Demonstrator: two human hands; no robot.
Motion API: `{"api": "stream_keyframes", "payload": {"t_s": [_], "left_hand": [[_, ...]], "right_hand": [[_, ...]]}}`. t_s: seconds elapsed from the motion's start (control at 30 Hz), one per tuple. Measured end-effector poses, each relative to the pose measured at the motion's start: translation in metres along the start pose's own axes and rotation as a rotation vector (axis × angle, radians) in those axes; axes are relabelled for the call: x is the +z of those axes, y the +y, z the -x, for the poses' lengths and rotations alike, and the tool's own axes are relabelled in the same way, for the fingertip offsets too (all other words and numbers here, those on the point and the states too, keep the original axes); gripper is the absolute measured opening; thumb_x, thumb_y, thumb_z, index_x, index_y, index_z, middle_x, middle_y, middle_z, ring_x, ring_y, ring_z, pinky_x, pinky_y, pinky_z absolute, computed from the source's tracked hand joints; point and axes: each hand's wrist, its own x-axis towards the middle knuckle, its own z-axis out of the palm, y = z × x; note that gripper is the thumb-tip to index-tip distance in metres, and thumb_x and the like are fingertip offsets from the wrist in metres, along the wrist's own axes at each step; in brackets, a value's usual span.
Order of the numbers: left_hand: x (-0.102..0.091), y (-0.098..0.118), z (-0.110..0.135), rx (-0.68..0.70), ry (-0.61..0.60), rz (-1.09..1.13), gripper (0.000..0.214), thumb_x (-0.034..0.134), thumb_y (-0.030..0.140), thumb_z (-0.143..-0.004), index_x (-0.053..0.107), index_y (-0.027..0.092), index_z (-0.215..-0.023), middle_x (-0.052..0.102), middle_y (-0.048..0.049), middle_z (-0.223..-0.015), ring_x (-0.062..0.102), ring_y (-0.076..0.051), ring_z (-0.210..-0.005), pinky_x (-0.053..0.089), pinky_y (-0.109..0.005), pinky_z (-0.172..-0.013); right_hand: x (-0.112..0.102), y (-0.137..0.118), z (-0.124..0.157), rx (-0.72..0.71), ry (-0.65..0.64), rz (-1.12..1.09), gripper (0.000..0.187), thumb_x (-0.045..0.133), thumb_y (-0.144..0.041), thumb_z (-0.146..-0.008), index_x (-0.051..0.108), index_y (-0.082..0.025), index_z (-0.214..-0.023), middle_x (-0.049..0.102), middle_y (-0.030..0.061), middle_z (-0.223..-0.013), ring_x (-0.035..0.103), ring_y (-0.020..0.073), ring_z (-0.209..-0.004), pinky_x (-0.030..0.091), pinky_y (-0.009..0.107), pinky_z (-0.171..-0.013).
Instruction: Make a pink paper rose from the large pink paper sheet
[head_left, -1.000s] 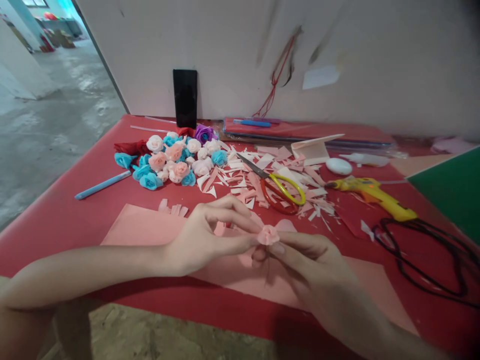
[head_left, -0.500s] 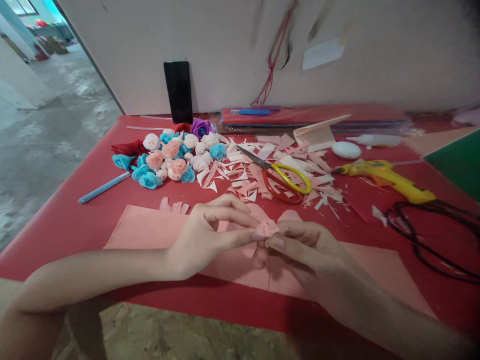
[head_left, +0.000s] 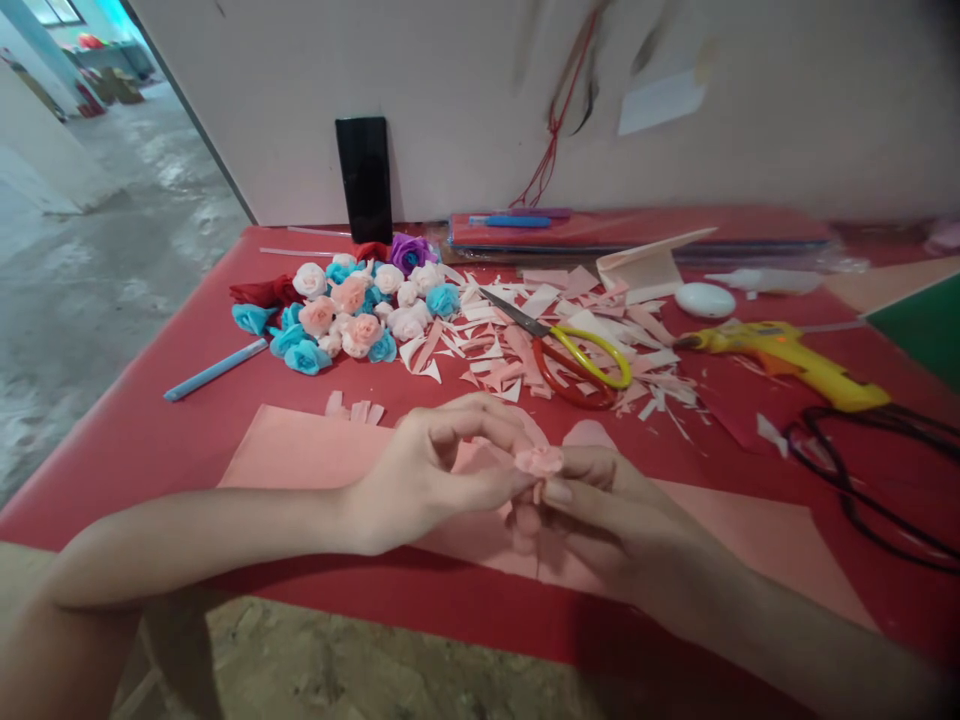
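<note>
A small pink paper flower (head_left: 538, 460) is pinched between my two hands above the table's front part. My left hand (head_left: 450, 470) has thumb and fingers closed on its left side. From the right, my right hand (head_left: 604, 495) grips its base between thumb and fingers. Under both hands lie pink paper sheets (head_left: 300, 450), with rounded pink cut-outs (head_left: 589, 435) just behind the fingers. Scissors (head_left: 574, 360) with a yellow and a red handle rest on a heap of paper scraps (head_left: 495, 350) farther back.
Paper roses (head_left: 349, 310) in several colours are piled at the back left beside a blue pen (head_left: 216, 370). A black phone (head_left: 365, 180) leans on the wall. To the right lie a yellow glue gun (head_left: 787, 360), its black cord (head_left: 832, 480) and a white oval object (head_left: 705, 300).
The fingers have shifted slightly around the pink flower, which now looks tilted and flatter. My left fingers are more curled. The whole view has moved a little.
</note>
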Motion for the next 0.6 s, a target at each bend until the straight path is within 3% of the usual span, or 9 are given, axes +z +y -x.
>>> {"api": "stream_keyframes", "payload": {"t_s": [0.2, 0.6], "left_hand": [[-0.002, 0.004, -0.002, -0.01, -0.144, 0.055, 0.012, 0.061, 0.003, -0.069, 0.063, 0.014, -0.072, 0.055, 0.0015, -0.078, 0.053, -0.005, -0.073, 0.044, -0.017, -0.075], [-0.009, -0.003, -0.006, 0.018, -0.273, 0.068, 0.017, 0.061, 0.003, -0.07, 0.067, 0.017, -0.076, 0.052, 0.0016, -0.08, 0.049, -0.006, -0.077, 0.041, -0.02, -0.078]], "right_hand": [[-0.006, 0.004, -0.001, 0.009, -0.233, -0.054, 0.005, 0.067, -0.022, -0.073, 0.072, -0.022, -0.073, 0.072, -0.0022, -0.064, 0.066, 0.0071, -0.059, 0.05, 0.018, -0.062], [-0.004, 0.012, -0.006, -0.006, -0.241, -0.058, 0.011, 0.071, -0.025, -0.07, 0.07, -0.017, -0.061, 0.066, -0.0026, -0.051, 0.062, 0.0062, -0.047, 0.049, 0.017, -0.055]]}}
